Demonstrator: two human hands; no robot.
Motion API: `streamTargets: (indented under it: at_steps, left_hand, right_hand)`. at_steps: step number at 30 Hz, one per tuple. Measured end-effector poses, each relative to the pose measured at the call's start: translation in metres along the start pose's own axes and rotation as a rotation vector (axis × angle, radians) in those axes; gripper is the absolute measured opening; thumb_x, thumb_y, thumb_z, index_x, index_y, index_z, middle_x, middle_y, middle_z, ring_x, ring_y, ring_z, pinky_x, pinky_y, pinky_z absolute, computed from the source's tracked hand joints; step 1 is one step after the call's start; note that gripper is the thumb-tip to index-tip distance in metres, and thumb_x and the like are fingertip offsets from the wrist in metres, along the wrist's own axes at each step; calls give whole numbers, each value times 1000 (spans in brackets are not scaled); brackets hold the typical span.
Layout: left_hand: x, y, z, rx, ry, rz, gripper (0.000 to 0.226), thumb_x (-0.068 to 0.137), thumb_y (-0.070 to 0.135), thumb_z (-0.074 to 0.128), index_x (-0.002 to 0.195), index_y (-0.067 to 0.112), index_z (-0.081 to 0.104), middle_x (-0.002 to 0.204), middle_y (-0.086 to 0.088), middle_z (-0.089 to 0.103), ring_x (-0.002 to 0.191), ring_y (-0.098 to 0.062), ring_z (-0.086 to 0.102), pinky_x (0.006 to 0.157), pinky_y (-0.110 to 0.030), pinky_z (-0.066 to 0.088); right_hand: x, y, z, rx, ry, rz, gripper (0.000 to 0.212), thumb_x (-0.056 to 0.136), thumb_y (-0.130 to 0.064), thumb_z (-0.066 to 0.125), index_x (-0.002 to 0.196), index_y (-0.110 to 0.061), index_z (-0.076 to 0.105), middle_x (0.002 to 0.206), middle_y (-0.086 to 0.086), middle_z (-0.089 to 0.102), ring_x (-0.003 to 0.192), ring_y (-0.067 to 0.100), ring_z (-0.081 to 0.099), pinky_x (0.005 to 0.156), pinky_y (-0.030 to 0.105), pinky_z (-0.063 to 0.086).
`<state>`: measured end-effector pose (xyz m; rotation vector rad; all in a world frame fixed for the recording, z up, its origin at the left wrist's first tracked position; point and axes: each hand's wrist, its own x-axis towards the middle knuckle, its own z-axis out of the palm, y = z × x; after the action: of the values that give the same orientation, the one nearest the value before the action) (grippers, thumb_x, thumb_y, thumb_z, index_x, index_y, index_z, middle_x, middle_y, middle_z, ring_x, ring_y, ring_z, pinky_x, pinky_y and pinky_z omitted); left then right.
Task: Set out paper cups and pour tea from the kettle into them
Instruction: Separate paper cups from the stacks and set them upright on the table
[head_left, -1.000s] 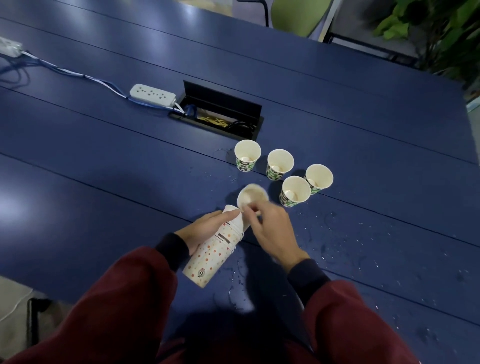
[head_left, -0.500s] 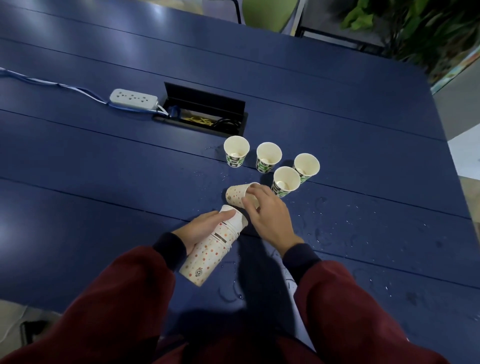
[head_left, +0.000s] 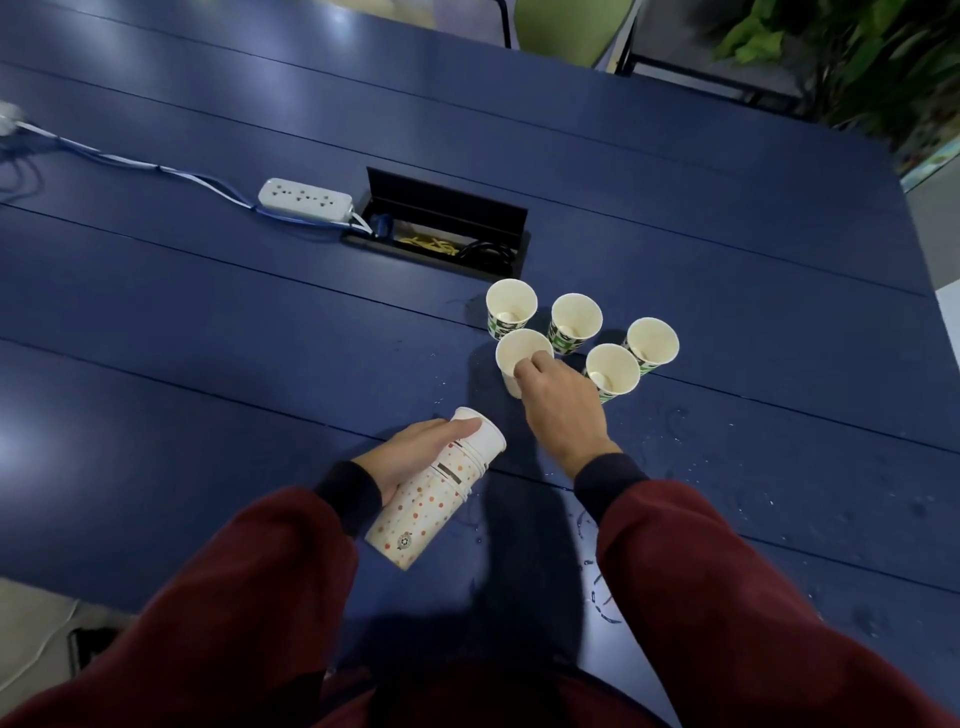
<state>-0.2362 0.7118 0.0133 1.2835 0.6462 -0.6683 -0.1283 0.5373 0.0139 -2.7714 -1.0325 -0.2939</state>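
My left hand grips a tilted stack of dotted paper cups just above the blue table. My right hand holds a single paper cup upright by its rim, beside several upright green-patterned cups standing in a cluster. The cup in my right hand sits at the cluster's near left, right below the leftmost standing cup. I cannot tell whether it touches the table. No kettle is in view.
An open black cable box is sunk in the table behind the cups, with a white power strip and its cable to the left. Water drops spot the tabletop near my right arm. A green chair and plants stand beyond the far edge.
My right hand pulled one cup off the stack, turned it upright and carried it forward to the cluster. The left hand kept its hold on the stack.
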Motion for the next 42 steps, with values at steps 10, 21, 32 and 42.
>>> streamTargets:
  at_steps: [10, 21, 32, 42]
  left_hand:
    - [3, 6, 32, -47, -153, -74, 52, 93, 50, 60, 122, 8, 66, 105, -21, 71, 80, -30, 69, 66, -36, 58]
    - [14, -15, 93, 90, -212, -61, 64, 70, 35, 80, 115, -8, 67, 109, -29, 70, 91, -34, 67, 79, -38, 55]
    - [11, -17, 141, -17, -77, 42, 33, 85, 21, 77, 110, 0, 70, 100, -19, 74, 87, -30, 69, 85, -41, 56]
    - [16, -22, 167, 158, 126, 232, 39, 69, 11, 87, 101, 0, 67, 86, -7, 74, 78, -19, 69, 76, -37, 56]
  right_hand:
    - [-70, -11, -24, 928, -250, 599, 42, 103, -42, 53, 86, -7, 69, 72, -2, 62, 57, 12, 56, 57, 29, 44]
    - [-104, 85, -50, 613, 82, 692, 32, 100, -29, 60, 76, -8, 63, 69, 6, 62, 64, 22, 55, 64, 40, 46]
    - [-95, 149, -58, 371, -97, 589, 28, 98, -7, 51, 120, 3, 65, 121, 25, 64, 106, 48, 57, 88, 45, 45]
    - [-130, 90, -56, 787, -248, 239, 37, 102, -40, 55, 79, -15, 68, 71, -2, 67, 65, 18, 59, 67, 39, 51]
